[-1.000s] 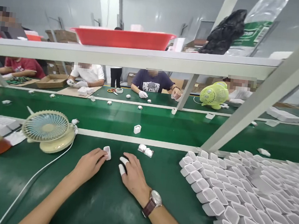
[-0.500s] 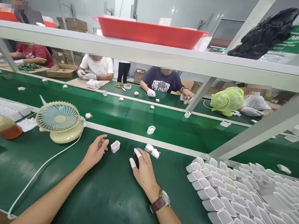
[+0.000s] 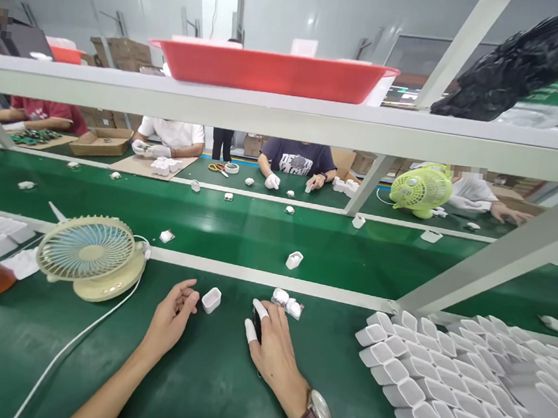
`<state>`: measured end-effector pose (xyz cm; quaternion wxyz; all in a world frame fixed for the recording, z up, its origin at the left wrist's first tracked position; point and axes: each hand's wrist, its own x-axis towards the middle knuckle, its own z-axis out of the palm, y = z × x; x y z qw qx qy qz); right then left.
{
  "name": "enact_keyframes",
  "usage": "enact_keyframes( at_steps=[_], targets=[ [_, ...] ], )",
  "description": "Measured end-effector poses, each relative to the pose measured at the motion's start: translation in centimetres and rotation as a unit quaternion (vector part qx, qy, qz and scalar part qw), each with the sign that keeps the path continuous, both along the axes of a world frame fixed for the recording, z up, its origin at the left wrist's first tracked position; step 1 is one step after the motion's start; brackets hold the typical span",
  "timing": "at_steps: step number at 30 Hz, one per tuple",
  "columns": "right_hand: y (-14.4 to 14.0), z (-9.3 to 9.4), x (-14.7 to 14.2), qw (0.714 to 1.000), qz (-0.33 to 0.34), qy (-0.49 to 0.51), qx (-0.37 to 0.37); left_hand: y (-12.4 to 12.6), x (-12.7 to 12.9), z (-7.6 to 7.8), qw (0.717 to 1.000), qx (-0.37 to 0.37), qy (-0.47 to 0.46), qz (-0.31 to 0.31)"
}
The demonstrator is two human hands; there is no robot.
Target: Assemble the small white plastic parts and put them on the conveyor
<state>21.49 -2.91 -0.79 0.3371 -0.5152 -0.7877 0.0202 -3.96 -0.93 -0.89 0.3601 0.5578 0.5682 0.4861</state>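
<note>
The left hand (image 3: pixel 171 317) rests on the green felt-covered desk (image 3: pixel 200 387) near its far edge, fingers loosely curled and its grip holding nothing. Just beside its fingertips, not touching them, a small white open-topped plastic shell (image 3: pixel 211 299) stands upright on the desk. The right hand (image 3: pixel 274 351) lies a little further right, palm down, with white rubber cots on two fingertips (image 3: pixel 250 331). Its grip is closed round a small black object (image 3: pixel 257 323), most of which is hidden under the fingers. Just beyond this hand, close to the white strip along the desk's far edge, lie two small white wrapped pieces (image 3: pixel 288 302). A brown-strapped wristwatch (image 3: pixel 311 417) sits on the right wrist.

At the desk's right end, many white open plastic shells lie packed in rows (image 3: pixel 439 392). Towards the left end stands a cream desk fan with a pale blue grille (image 3: pixel 89 254), its white cable (image 3: pixel 70 346) trailing towards the near edge. Beyond the far edge runs a green conveyor belt (image 3: pixel 237 228) carrying a single white shell (image 3: pixel 294 260). Other people work on the belt's far side.
</note>
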Motion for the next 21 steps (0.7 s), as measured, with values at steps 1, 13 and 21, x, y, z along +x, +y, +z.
enact_keyframes(
  at_steps=[1,13,21],
  targets=[
    [0.01,-0.04,0.04,1.0,0.002,0.004,-0.002,-0.08,0.04,0.0,1.0,-0.003,-0.003,0.006],
    [-0.05,-0.21,0.78,0.999,0.01,0.03,-0.016,-0.19,-0.09,-0.42,0.998,-0.05,0.015,0.024],
    [-0.09,0.02,-0.04,0.999,0.0,0.046,-0.025,0.55,-0.09,-0.52,0.998,-0.039,0.032,0.023]
  ],
)
